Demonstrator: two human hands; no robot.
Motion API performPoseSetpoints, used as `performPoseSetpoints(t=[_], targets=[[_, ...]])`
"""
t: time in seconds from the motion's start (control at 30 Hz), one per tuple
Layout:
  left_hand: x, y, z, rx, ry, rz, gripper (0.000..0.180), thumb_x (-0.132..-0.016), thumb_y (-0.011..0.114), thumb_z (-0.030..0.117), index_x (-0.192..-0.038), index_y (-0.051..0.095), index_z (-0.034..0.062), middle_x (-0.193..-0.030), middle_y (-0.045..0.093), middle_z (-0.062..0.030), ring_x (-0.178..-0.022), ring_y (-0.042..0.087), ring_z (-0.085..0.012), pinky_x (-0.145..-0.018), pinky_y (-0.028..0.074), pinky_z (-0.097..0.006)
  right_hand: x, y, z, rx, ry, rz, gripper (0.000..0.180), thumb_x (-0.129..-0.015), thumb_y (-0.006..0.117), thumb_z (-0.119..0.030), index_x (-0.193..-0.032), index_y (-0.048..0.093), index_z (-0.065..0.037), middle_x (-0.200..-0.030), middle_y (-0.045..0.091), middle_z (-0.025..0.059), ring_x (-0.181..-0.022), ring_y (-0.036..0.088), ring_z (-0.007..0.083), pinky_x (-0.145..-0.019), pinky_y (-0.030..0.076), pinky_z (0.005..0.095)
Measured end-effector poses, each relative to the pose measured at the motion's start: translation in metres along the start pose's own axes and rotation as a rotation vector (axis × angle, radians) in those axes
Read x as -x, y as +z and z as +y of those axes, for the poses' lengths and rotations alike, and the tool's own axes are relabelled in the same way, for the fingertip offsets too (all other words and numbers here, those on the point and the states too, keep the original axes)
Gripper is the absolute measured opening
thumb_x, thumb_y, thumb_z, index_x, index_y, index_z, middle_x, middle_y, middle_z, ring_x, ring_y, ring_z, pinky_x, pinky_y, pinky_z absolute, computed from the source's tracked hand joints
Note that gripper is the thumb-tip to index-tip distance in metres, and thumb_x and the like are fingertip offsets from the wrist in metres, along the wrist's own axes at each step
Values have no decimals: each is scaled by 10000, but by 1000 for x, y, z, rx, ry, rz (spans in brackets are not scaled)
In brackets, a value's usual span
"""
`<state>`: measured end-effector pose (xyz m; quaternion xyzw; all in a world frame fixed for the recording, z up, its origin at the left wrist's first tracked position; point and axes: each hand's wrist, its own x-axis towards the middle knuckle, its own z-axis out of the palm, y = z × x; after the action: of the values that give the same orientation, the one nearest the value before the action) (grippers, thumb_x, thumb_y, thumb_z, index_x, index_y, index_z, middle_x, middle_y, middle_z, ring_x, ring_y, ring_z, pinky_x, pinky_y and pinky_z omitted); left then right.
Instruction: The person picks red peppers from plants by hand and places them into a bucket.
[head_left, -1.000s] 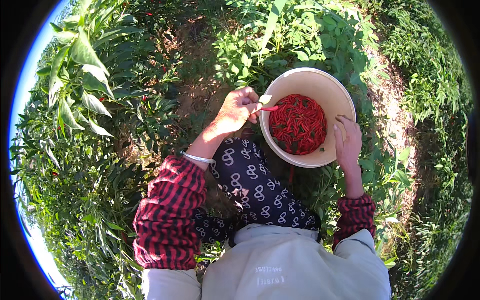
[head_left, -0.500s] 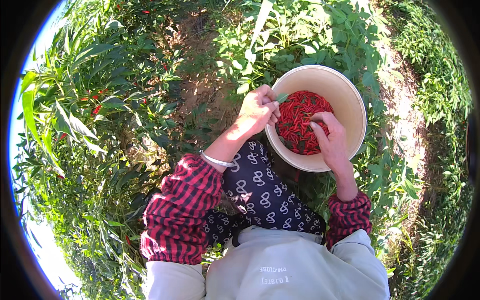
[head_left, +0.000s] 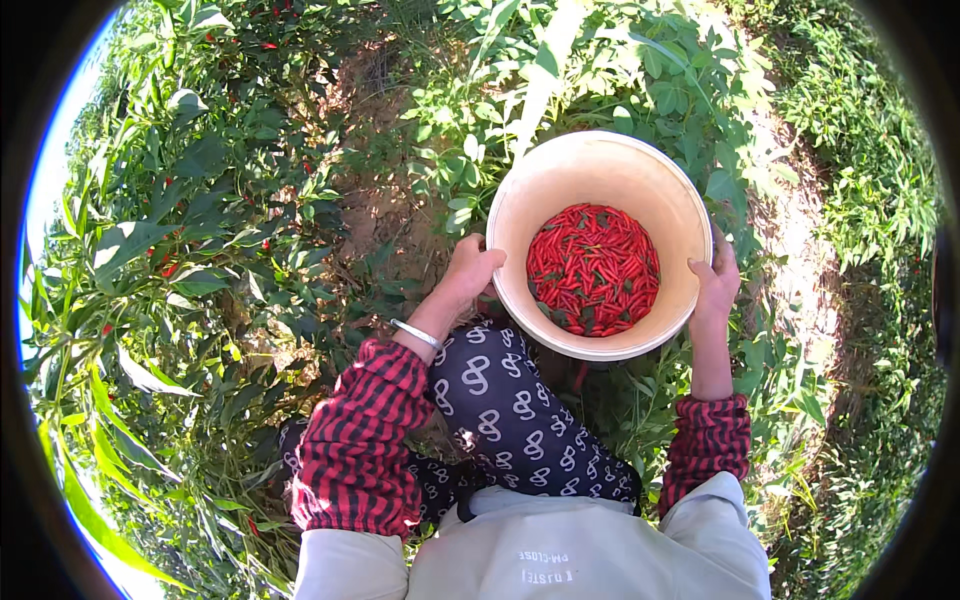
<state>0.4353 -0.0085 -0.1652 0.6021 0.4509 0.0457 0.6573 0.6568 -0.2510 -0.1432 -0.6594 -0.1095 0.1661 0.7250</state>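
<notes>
A round cream-coloured bucket (head_left: 580,168) stands in front of my knees, its mouth facing up at me. Inside lie many small red chili peppers (head_left: 592,270), with a few green leaf bits among them. My left hand (head_left: 470,268) grips the bucket's left rim, thumb over the edge and fingers hidden behind the outer wall. On the opposite side, my right hand (head_left: 716,280) holds the right rim, its thumb inside the lip and its fingers around the outside.
Leafy pepper plants (head_left: 190,240) with scattered red fruit crowd the left. Broad green foliage (head_left: 650,70) grows behind the bucket. A sunlit strip of bare soil (head_left: 800,240) runs along the right, with another plant row (head_left: 880,130) past it. My patterned trouser leg (head_left: 510,400) is close to the bucket.
Both hands have left the peppers and taken hold of the bucket's rim on either side. The green leaf in my left hand is gone from it. The bucket has shifted slightly left.
</notes>
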Motion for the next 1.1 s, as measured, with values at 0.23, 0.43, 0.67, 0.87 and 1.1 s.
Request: performPoseSetpoints(t=[0.23, 0.43, 0.67, 0.87, 1.1], targets=[[-1, -24, 53, 213, 161, -36, 333, -725, 515, 133, -939, 543, -121, -809, 618, -165, -637, 642, -236, -458, 555, -343, -65, 49, -61, -73, 49, -181, 573, -701, 470, 84, -1266, 373, 76, -1087, 559, 197, -929, 601, 255, -826, 492, 333], [-54, -19, 112, 231, 435, -71, 296, -734, 564, 170, -878, 578, -88, -754, 616, -155, -580, 632, -226, -411, 538, -333, -148, 52, -59, -87, -8, -219, 557, -736, 455, 30, -1282, 345, 55, -1143, 538, 216, -964, 593, 306, -840, 509, 382], [-112, -27, 100, -453, 421, 8, 499, -812, 587, 381, -1106, 512, -15, -1092, 567, -126, -974, 572, -219, -750, 500, -357, -240, 43, 53, 269, -153, 39, 440, -791, 513, -49, -1227, 488, 1, -1114, 578, 115, -912, 572, 190, -813, 443, 293], [-9, -86, -4, -360, 118, 68, 372, -869, 482, 210, -1182, 457, 11, -1156, 548, -138, -993, 585, -208, -673, 518, -287, -240, 37, 51, 762, -403, 170, 353, -797, 602, -228, -1055, 599, 13, -939, 643, 177, -843, 624, 263, -748, 474, 330], [177, -18, -282, -497, 408, -127, 347, -696, 611, 111, -1036, 601, 43, -963, 631, -174, -842, 606, -332, -730, 472, -389, 14, 90, 5, 125, -298, -334, 248, -920, 450, -154, -1049, 557, 28, -928, 611, 116, -746, 599, 140, -608, 489, 239]])
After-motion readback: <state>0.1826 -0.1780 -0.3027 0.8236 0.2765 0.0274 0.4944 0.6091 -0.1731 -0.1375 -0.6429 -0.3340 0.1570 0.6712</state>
